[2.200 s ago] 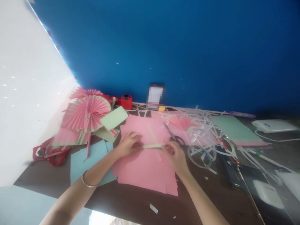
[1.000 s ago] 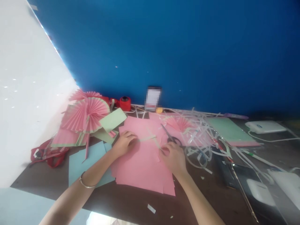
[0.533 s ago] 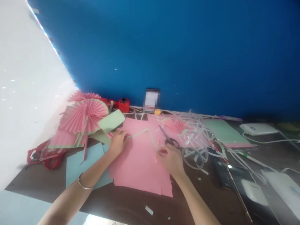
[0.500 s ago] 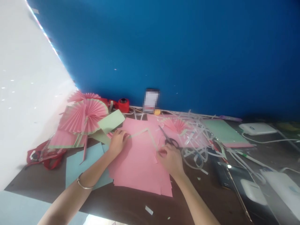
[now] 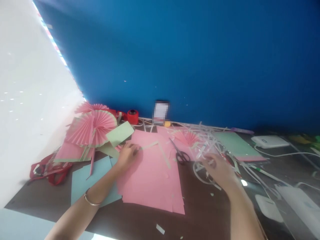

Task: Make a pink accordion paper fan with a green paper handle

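Note:
My left hand (image 5: 127,155) is closed, pinching the left end of a pale green paper strip (image 5: 152,145) that bends over a stack of pink paper sheets (image 5: 150,181). My right hand (image 5: 220,170) is off to the right, fingers stretched out over a tangle of white paper strips (image 5: 210,146), and holds nothing that I can see. Black-handled scissors (image 5: 181,155) lie between the two hands at the pink stack's right edge.
Pleated pink paper fans (image 5: 92,126) and a green card (image 5: 120,133) lie at the left, with a red tape roll (image 5: 132,116) by the blue wall. A light blue sheet (image 5: 85,173), a green sheet (image 5: 235,143) and white devices with cables (image 5: 268,141) crowd the dark table.
My right hand let go of the strip's right end and moved right onto the tangle of white strips. My left hand stayed on the strip's left end.

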### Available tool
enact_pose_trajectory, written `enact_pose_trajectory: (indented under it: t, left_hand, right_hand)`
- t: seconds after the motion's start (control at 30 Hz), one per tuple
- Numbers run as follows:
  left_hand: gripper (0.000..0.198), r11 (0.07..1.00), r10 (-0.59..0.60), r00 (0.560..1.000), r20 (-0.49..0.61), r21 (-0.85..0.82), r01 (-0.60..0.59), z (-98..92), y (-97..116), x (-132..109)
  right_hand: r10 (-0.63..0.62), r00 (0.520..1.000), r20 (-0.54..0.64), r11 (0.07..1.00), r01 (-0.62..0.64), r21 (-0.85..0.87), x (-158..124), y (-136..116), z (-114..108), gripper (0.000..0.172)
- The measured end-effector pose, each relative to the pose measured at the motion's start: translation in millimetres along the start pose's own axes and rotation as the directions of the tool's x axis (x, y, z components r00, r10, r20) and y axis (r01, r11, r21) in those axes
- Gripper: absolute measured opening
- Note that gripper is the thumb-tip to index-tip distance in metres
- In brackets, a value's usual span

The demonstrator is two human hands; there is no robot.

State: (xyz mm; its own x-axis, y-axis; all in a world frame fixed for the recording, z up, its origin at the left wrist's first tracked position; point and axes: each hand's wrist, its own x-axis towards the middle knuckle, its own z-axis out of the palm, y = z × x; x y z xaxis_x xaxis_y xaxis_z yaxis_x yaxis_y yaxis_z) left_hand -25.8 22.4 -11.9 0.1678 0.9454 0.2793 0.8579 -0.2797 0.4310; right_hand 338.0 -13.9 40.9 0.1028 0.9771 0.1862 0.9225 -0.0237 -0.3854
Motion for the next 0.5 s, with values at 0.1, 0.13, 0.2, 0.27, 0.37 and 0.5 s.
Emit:
enact_pose_trajectory:
  t: [0.1,0.13,0.2,0.27,0.37,0.5]
  left_hand:
    - [0.020,1.000,-0.003,0.999,0.041,-0.008,0.003,-1.9,3.1,-0.4]
    - [0.020,1.000,0.007,0.999,0.051,-0.010,-0.007,-2.2,3.7,-0.4]
    - [0.021,1.000,0.027,0.997,0.070,-0.009,-0.026,-2.2,3.8,0.0]
    - [0.021,0.999,0.044,0.996,0.078,-0.008,-0.043,-1.7,2.9,0.5]
    - [0.022,0.999,0.046,0.996,0.078,-0.030,-0.044,-1.0,1.6,0.8]
    - [0.021,0.996,0.038,0.997,0.072,-0.081,-0.032,-1.6,1.9,-0.4]
  right_hand:
    - [0.021,0.973,0.231,0.996,0.001,-0.094,-12.5,5.0,-16.0,0.025]
    - [0.021,0.963,0.269,0.994,0.010,-0.112,-17.7,2.9,-17.8,0.024]
    - [0.019,0.947,0.320,0.995,0.014,-0.099,-26.2,-2.6,-18.2,0.020]
    - [0.012,0.923,0.384,1.000,-0.003,-0.025,-29.7,-5.2,-16.9,0.016]
    - [0.000,0.910,0.415,0.996,-0.037,0.082,-25.4,0.2,-15.2,0.017]
    - [0.079,0.968,0.239,0.996,-0.066,-0.062,-12.8,11.5,-7.4,0.015]
